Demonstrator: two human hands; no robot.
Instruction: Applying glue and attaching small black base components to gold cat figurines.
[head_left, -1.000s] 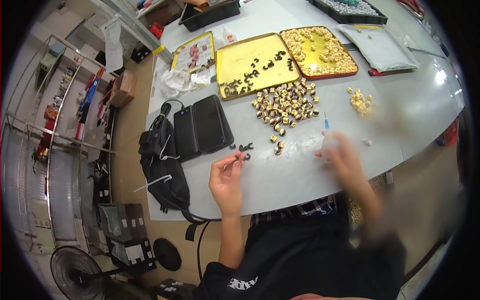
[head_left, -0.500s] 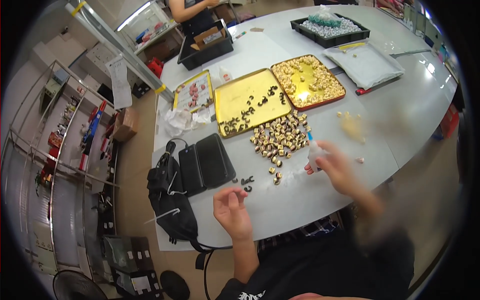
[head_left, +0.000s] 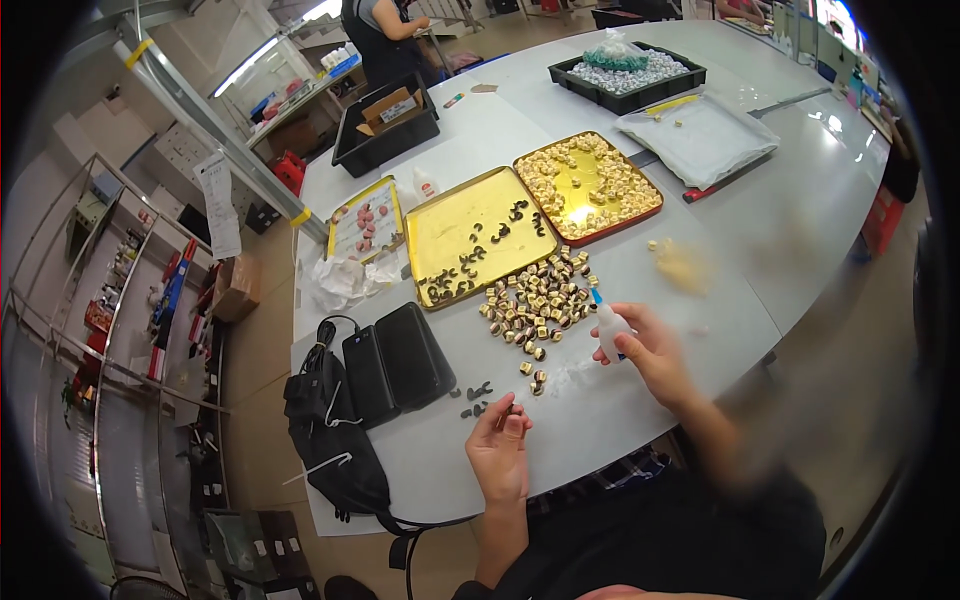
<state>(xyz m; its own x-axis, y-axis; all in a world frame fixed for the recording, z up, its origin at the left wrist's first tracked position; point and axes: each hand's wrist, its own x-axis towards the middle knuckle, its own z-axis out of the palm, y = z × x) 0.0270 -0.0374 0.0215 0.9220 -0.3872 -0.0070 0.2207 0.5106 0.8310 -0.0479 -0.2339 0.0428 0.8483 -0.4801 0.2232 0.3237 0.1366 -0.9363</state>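
Observation:
My left hand (head_left: 498,460) is closed in a pinch on a small dark piece (head_left: 508,409) at its fingertips, over the near part of the table. My right hand (head_left: 655,362) is wrapped round a white squeeze bottle (head_left: 613,328) with a blue tip, held upright with a slight lean to the left. Between and beyond the hands lies a pile of small gold-and-dark striped cubes (head_left: 535,300), with a few strays on the near side. Several dark curved pieces (head_left: 477,393) rest just left of my left fingertips.
A yellow tray (head_left: 455,218) carries dark curved pieces; beside it, an orange-rimmed tray (head_left: 657,210) holds gold pieces. A black case (head_left: 412,350) and black bag (head_left: 335,440) lie at left. Farther off are black bins (head_left: 388,140), (head_left: 625,98) and a plastic-covered tray (head_left: 700,145). Another person (head_left: 385,40) stands beyond.
My left hand has moved right and its fingers have closed on a small dark piece. My right hand still holds the bottle. The whole view has shifted slightly.

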